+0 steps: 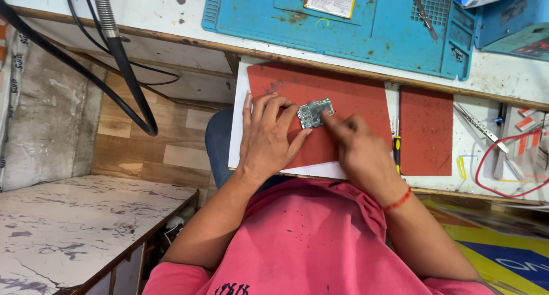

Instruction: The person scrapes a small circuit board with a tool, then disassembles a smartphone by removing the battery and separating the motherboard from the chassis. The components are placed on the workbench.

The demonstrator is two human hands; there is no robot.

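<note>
The small green board lies on the red mat at the near edge of the surface, long axis tilted up to the right, the left hand steadying its left end with spread fingers, the right hand pressing a fingertip on its right edge

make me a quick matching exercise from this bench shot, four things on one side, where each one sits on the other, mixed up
Things:
1. circuit board
2. tweezers
3. red wire
4. thread bracelet

Places:
A. on the right hand's wrist
B. far right of the lower shelf
C. on the red mat, between both hands
D. on the blue mat

Pairs: 1-C, 2-D, 3-B, 4-A
</note>
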